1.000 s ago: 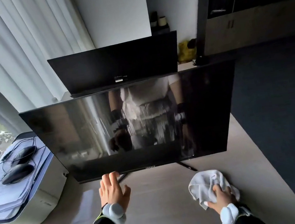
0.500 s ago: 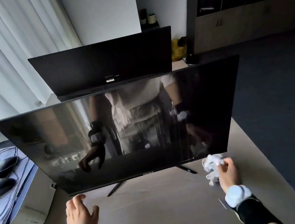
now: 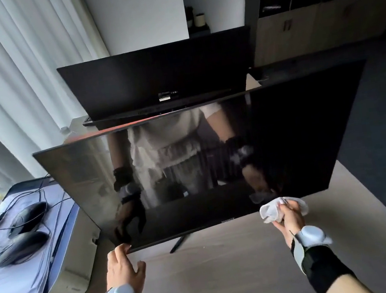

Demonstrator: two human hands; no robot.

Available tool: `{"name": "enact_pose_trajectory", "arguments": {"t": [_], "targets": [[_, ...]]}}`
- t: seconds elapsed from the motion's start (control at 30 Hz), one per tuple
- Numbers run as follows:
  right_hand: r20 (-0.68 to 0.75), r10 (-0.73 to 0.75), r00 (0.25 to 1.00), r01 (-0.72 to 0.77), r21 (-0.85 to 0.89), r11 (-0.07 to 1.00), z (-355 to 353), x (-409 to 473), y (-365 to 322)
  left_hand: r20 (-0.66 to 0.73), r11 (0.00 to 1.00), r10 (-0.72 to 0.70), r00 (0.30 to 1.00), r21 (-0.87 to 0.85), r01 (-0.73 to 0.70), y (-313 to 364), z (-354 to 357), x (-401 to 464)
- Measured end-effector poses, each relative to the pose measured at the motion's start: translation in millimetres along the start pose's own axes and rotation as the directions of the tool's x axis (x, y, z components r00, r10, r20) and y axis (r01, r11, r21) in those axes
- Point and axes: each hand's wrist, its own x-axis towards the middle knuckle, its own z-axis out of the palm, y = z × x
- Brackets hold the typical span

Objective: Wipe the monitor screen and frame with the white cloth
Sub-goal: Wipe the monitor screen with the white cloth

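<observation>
Both hands are up at the monitor (image 3: 215,168) now, where half a second back they hung lower over the desk (image 3: 230,277). Left hand (image 3: 123,268) has climbed to the bottom-left corner, fingertips touching the lower frame edge, thumb spread out to the side, nothing gripped. Right hand (image 3: 288,217) has lifted the cloth (image 3: 272,209) and has it bunched in curled fingers, pressed right against the bottom edge of the screen, right of the centre logo. The cloth sits at that lower frame line, part of it over the glass, part hanging below.

The monitor stands on the desk, tilted, its dark screen reflecting the person's torso and both arms. One stand leg (image 3: 178,244) pokes out beneath it. Behind it stands a second monitor (image 3: 157,76), also dark. Off to the left a printer (image 3: 58,289) carries a stack of paper (image 3: 20,282), with two mice (image 3: 25,229) and their cords resting on top. Curtains (image 3: 15,72) hang along the left side.
</observation>
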Motion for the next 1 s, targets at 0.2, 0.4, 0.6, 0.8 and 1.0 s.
{"name": "enact_pose_trajectory", "arguments": {"t": [0.2,0.4,0.6,0.8,1.0], "targets": [[0.102,0.034,0.994,-0.038,0.038,0.999,22,-17,21,0.041,0.999,0.039,0.998,-0.016,-0.039,-11,-7,8],[0.216,0.115,0.970,-0.127,0.042,0.991,75,-62,58,0.062,0.997,0.044,0.997,-0.062,-0.040,-26,-2,14],[0.315,0.183,0.931,-0.209,0.049,0.977,129,-110,92,0.022,0.988,-0.032,0.999,-0.150,0.035,-43,6,21],[0.418,0.272,0.867,-0.315,0.037,0.948,183,-159,107,0.007,0.975,-0.068,0.998,-0.212,0.068,-45,3,31],[0.419,0.324,0.849,-0.364,0.018,0.931,217,-191,115,0.064,0.978,-0.019,0.998,-0.205,0.031,-30,-10,56]]}}
